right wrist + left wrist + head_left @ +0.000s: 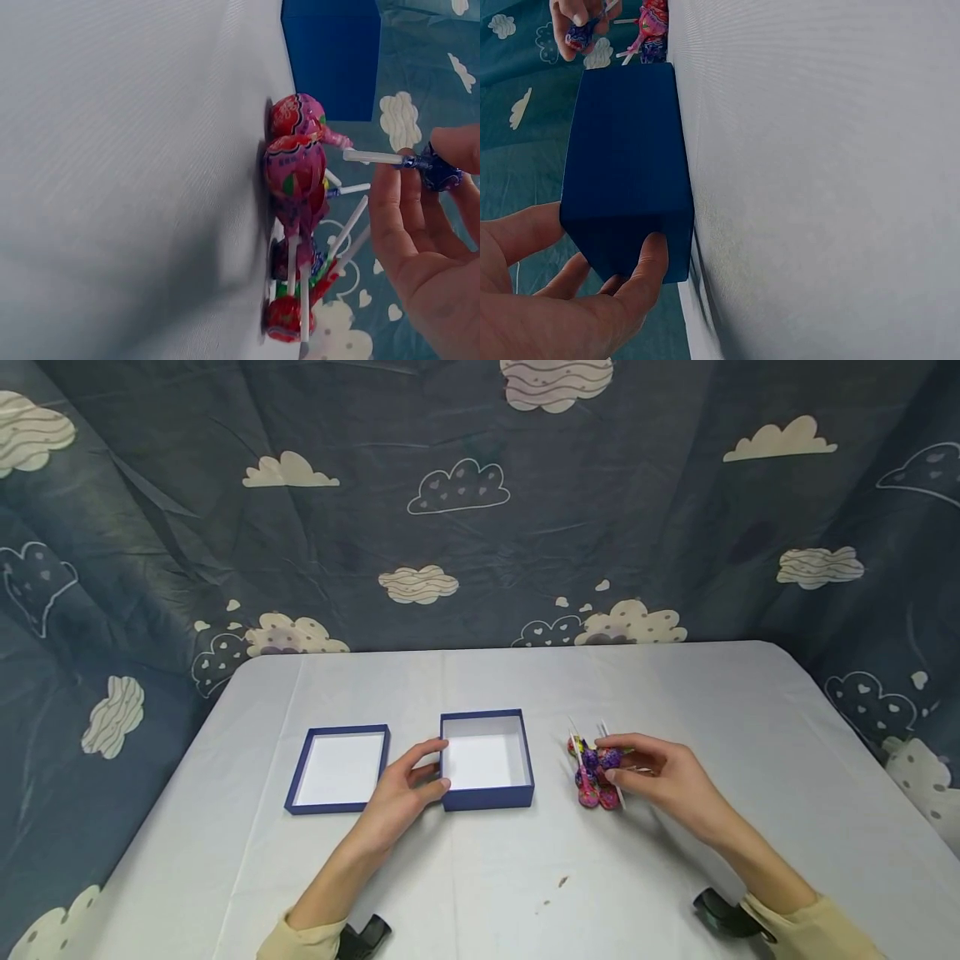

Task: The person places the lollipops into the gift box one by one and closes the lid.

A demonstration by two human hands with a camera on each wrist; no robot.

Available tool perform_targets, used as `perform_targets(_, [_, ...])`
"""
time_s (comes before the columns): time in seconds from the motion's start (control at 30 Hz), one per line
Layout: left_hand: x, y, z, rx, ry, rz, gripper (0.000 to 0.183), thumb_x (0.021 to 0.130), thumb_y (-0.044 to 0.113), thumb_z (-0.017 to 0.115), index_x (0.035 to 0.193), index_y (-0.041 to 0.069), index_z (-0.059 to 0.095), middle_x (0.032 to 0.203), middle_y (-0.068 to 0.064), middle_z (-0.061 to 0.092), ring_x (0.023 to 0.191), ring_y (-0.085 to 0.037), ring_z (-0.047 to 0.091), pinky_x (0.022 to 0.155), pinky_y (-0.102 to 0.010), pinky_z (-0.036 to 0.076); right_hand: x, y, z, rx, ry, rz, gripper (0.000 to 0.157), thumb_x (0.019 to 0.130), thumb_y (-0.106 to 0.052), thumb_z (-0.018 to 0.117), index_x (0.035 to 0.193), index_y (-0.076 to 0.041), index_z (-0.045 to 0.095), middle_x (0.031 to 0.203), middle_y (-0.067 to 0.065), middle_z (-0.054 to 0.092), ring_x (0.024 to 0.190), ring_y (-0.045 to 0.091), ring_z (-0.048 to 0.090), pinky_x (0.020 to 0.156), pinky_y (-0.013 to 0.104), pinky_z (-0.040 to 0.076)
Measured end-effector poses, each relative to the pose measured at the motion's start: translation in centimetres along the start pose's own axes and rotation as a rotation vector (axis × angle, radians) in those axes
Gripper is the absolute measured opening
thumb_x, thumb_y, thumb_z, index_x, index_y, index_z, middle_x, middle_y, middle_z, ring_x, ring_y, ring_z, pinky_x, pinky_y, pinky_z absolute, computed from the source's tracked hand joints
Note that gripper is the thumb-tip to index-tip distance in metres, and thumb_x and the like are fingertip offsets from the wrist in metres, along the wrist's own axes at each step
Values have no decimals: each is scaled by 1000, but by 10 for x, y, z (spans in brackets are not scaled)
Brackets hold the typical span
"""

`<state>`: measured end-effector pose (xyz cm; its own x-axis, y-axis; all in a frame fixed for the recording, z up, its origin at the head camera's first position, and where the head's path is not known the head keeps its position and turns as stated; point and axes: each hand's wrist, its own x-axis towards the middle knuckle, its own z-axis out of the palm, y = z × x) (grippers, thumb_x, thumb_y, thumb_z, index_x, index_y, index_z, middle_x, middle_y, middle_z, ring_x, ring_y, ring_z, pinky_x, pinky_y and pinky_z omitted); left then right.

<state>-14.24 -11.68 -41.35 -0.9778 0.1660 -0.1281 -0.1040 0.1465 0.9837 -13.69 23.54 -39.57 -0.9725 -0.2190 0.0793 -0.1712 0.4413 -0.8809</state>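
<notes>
A blue-rimmed open box (486, 760) with a white inside stands mid-table. My left hand (405, 789) grips its left side; in the left wrist view, thumb and fingers (654, 259) lie against the blue walls. To the right of the box, my right hand (660, 777) pinches a lollipop (439, 171) by its dark blue wrapped head, its white stick pointing toward the box. Below that hand, several lollipops (588, 789) in pink, red and purple wrappers lie in a pile on the table. The pile's far side is partly hidden.
A shallow blue-edged lid (341, 768) lies inside up, left of the box. The white table (525, 860) has small brown specks (562, 882) near its front. A dark cloud-print curtain (375, 543) hangs behind and at both sides.
</notes>
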Motion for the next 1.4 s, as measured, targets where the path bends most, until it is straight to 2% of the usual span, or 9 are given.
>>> perform_targets(0.2, [0,-1,0,-2,3,-4,52,89,4,65,140,10,53,153,-6,36,132,-33,44,101,-47,43,5,-3,5,0,-14,12,40,88,-16,75,127,-11,66,120,10,64,96,25,63,72,29,54])
perform_targets(0.37, [1,0,0,-3,6,-3,52,89,3,65,140,10,53,153,-6,36,132,-33,45,100,-46,44,11,-4,7,-3,-22,-12,43,90,-18,74,130,-11,62,122,7,62,99,25,63,78,28,55])
perform_targets(0.53, [1,0,0,3,4,-2,52,89,3,65,140,10,53,154,-6,36,132,-33,44,101,-47,44,16,-8,11,36,-29,-43,41,90,-15,73,127,-9,59,121,9,62,102,27,62,81,27,54])
perform_targets(0.7, [1,-1,-1,5,-1,-8,52,89,4,65,140,11,53,154,-5,36,132,-32,44,101,-46,44,22,-11,16,91,-44,-68,34,90,-11,72,121,-7,60,115,10,64,100,26,62,79,27,54])
perform_targets(0.87, [1,-2,-1,10,-4,-9,53,89,4,65,140,11,53,154,-5,36,132,-32,44,101,-46,44,28,-15,19,128,-61,-78,32,90,-10,72,120,-7,61,115,11,64,99,26,62,76,28,55])
perform_targets(1.4, [1,-1,-1,8,5,-5,52,89,3,65,140,10,53,153,-7,37,132,-34,44,101,-47,44,49,-22,34,117,-85,-110,33,90,-13,73,121,-11,64,116,8,64,99,25,64,79,30,56])
